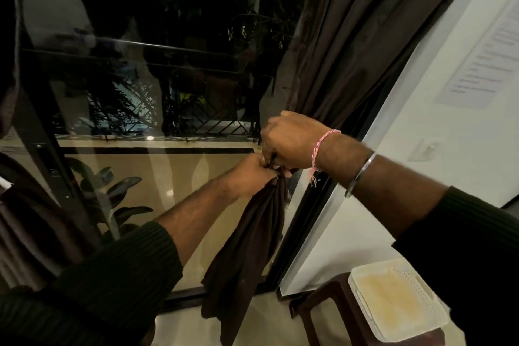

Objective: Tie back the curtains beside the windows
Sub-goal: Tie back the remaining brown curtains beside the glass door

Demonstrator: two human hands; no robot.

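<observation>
- The curtain (331, 45) hung at the 1 o'clock side of the window (157, 87), gathered against the frame and narrowing to a waist near the frame's middle height.
- Both hands met at that waist. The right hand (292, 140) sat on top, at 12 o'clock from the bunch, its fingers curled down around the cloth.
- The left hand (252, 174) came in from 8 o'clock, just below and touching the right, its fingers pinching the same bunch; a thin dark strand between the two hands may have been a tie, but I could not tell.
- The curtain's long axis ran from 1 o'clock at the top down to 7 o'clock, where the tail (238, 267) hung loose below the hands.
- Judged from this, the tie had to pass around the waist, across that axis; neither hand was nearer, since both already held it.
- A stool (317, 314) with a tray (396, 303) stood at 5 o'clock, well apart from the tail.
</observation>
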